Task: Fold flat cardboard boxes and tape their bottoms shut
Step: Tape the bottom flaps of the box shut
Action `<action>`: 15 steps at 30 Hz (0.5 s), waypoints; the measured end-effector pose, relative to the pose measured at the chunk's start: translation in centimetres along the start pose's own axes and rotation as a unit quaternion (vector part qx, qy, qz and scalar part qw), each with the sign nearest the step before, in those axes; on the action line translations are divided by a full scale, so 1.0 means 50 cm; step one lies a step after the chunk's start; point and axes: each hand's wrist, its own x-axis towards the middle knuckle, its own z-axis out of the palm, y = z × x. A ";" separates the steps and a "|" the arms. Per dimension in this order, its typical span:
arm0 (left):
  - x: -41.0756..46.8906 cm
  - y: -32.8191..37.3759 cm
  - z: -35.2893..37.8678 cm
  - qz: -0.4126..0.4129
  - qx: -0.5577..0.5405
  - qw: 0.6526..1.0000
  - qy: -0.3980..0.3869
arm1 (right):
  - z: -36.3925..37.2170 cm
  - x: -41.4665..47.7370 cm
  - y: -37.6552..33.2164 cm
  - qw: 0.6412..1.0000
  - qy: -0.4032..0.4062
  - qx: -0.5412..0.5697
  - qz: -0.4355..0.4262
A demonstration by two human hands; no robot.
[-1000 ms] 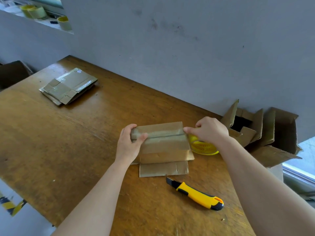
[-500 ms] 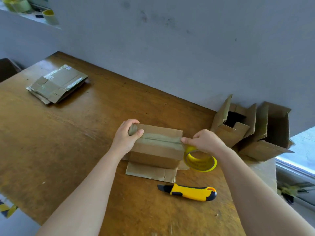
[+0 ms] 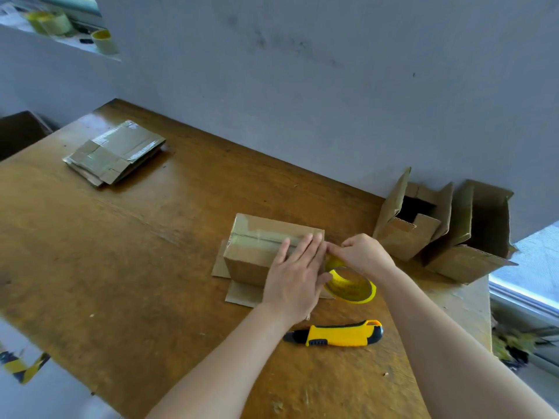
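Brown wooden table (image 3: 121, 267): upturned brown cardboard box (image 3: 257, 261) at centre, taped seam on top. Left hand (image 3: 295, 278), fingers straight, lies flat on the seam's right end. Right hand (image 3: 364, 255), just beside it, pinches the clear tape strip (image 3: 334, 262) from the yellow tape roll (image 3: 352, 293); yellow-and-black utility knife (image 3: 335, 334) lies nearer.

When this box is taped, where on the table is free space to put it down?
The widest bare wood lies between the flat cardboard stack and the box, reaching the near left edge of the table. A smaller patch is near the knife, between the forearms. The right end is crowded: tape roll, left hand, right hand, open boxes.
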 end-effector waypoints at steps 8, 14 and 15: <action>-0.041 -0.143 -0.035 -0.062 0.015 0.998 0.012 | 0.070 -0.034 -0.085 0.997 -0.049 0.033 -0.058; -0.059 -0.263 -0.068 -0.234 -0.015 0.972 -0.033 | 0.123 -0.077 -0.159 0.959 -0.195 0.181 -0.101; -0.058 -0.276 -0.072 -0.246 -0.022 0.968 -0.040 | 0.129 -0.086 -0.162 0.950 -0.209 0.206 -0.103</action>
